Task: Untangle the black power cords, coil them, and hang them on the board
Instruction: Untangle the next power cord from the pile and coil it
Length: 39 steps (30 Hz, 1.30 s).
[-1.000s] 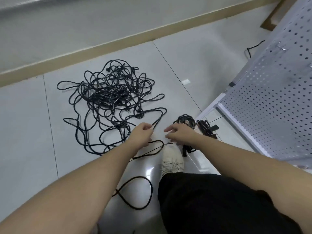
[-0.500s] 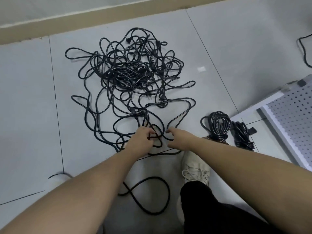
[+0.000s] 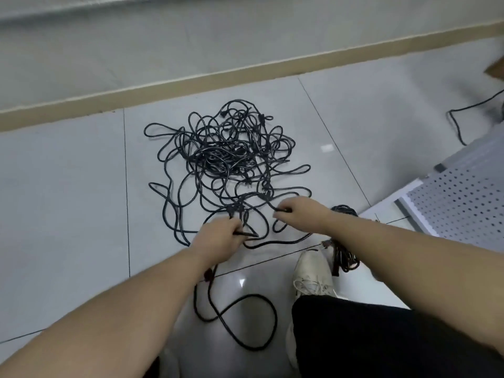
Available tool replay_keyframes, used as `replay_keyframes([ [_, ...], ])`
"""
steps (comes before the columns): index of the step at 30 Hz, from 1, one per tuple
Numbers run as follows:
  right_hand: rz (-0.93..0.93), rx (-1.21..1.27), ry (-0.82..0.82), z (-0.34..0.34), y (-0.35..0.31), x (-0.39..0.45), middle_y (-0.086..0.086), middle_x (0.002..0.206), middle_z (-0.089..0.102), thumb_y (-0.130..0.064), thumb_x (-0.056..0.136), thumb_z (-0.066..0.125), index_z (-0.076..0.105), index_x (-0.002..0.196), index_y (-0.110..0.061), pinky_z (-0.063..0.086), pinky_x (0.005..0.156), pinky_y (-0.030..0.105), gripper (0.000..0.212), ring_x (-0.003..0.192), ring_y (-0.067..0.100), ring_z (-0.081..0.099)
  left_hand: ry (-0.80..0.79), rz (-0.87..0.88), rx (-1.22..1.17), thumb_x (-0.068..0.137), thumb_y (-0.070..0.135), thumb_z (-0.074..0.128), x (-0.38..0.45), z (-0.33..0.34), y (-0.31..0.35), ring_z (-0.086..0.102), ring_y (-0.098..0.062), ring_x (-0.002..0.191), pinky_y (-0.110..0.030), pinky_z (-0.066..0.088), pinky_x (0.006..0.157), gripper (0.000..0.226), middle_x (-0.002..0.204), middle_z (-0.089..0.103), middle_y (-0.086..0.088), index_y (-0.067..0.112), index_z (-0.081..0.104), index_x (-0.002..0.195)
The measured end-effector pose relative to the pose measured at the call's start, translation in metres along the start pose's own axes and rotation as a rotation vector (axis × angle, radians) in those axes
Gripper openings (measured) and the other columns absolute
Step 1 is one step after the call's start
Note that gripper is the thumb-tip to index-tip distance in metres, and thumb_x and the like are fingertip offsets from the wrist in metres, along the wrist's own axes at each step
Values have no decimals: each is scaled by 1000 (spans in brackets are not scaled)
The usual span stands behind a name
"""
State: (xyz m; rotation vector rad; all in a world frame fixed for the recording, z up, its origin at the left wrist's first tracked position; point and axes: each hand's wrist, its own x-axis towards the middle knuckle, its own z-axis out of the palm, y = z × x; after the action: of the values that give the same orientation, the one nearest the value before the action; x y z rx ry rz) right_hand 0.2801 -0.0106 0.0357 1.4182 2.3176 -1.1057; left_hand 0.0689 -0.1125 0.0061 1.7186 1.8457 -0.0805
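Both hands work at the near edge of the tangle of black power cords (image 3: pixel 231 165) on the floor (image 3: pixel 68 214). The left hand (image 3: pixel 218 241) has its fingers curled round a strand at the pile's near side, with a short dark end sticking out past its knuckles. The right hand (image 3: pixel 302 212) pinches another strand between thumb and fingers just to the right of that, and the two hands are a little apart.

The tangle is a loose heap of thin, glossy black cable, densest at its middle, where loops cross many times over. Wide single loops stray out to the left, right and near sides. A few plug ends show among the strands at the far side, too small to read in detail. From the left hand a cord (image 3: pixel 240 317) trails back toward the person and lies in a figure-of-eight on the tile, nearer than the tangle.

To the right of the tangle, partly hidden behind the right forearm, lie coiled cords (image 3: pixel 345 257) bunched in a dark bundle. A white laced shoe (image 3: pixel 313 276) sits just beside that bundle, with a black trouser leg (image 3: pixel 381 336) behind it. Farther right of the tangle, a white perforated board (image 3: pixel 461 203) lies tilted. Beyond the board, another black cable (image 3: pixel 469 113) runs across the floor. A beige skirting strip (image 3: pixel 245 75) runs along the wall on the tangle's far side.
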Motion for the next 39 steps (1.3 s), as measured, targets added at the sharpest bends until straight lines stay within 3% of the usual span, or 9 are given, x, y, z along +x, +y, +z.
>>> replay_keyframes([
  [5, -109, 3, 134, -51, -50, -45, 0, 101, 70, -38, 101, 56, 72, 104, -15, 49, 88, 35, 28, 98, 21, 61, 171, -47, -361, 100, 45, 59, -56, -64, 18, 54, -10, 57, -31, 42, 58, 23, 75, 67, 2, 28, 56, 86],
  [13, -229, 51, 248, -88, -110, -125, -9, 106, 62, -30, 99, 62, 65, 124, -26, 44, 83, 26, 26, 96, 15, 58, 410, -23, -801, 98, 31, 67, -141, -132, 38, 61, -20, 68, -40, 53, 69, 17, 76, 74, -2, 20, 67, 85],
  [18, -318, 174, 285, -84, -151, -150, -6, 76, 55, -19, 100, 58, 60, 125, -32, 44, 58, 21, 29, 68, 16, 53, 533, 2, -941, 100, 28, 65, -181, -160, 51, 62, -21, 61, -31, 50, 55, 14, 70, 69, -1, 14, 67, 95],
  [23, -373, 204, 239, -66, -180, -150, -14, 100, 58, -26, 92, 68, 41, 145, -39, 45, 77, 19, 60, 87, 12, 55, 497, 42, -1126, 101, 27, 63, -209, -177, 51, 65, -19, 61, -25, 53, 53, 9, 86, 77, 1, 19, 67, 103],
  [26, -357, 279, 190, -54, -190, -141, -4, 83, 53, -28, 92, 72, 33, 150, -33, 44, 61, 23, 70, 69, 13, 52, 458, 81, -1108, 103, 25, 60, -216, -185, 35, 61, -17, 59, -27, 51, 54, 11, 81, 72, 3, 19, 68, 106],
  [29, -320, 158, 200, -49, -200, -130, -3, 79, 57, -30, 97, 67, 55, 138, -20, 39, 54, 13, 44, 64, 10, 53, 502, 87, -1048, 103, 26, 59, -217, -193, 15, 45, -9, 57, -20, 40, 54, 14, 64, 57, 12, 21, 71, 105],
  [33, -328, 164, 311, -49, -213, -115, -18, 70, 54, -29, 102, 60, 73, 115, -12, 36, 54, 7, 25, 55, -6, 52, 437, 37, -906, 103, 29, 60, -221, -202, -17, 39, -8, 68, -20, 35, 62, 19, 61, 58, 27, 25, 74, 116],
  [36, -311, 213, 385, -49, -224, -107, -15, 74, 63, -35, 103, 57, 73, 115, -20, 35, 53, 7, 25, 64, 0, 55, 449, -10, -865, 101, 28, 62, -229, -209, -48, 42, -14, 71, -23, 34, 60, 19, 70, 63, 21, 32, 74, 116],
  [39, -345, 258, 416, -44, -239, -100, -1, 102, 73, -32, 103, 57, 73, 117, -16, 36, 59, 1, 27, 88, 17, 65, 542, -112, -777, 103, 20, 59, -233, -212, -84, 58, -18, 81, -25, 42, 68, 32, 90, 76, 10, 38, 62, 128],
])
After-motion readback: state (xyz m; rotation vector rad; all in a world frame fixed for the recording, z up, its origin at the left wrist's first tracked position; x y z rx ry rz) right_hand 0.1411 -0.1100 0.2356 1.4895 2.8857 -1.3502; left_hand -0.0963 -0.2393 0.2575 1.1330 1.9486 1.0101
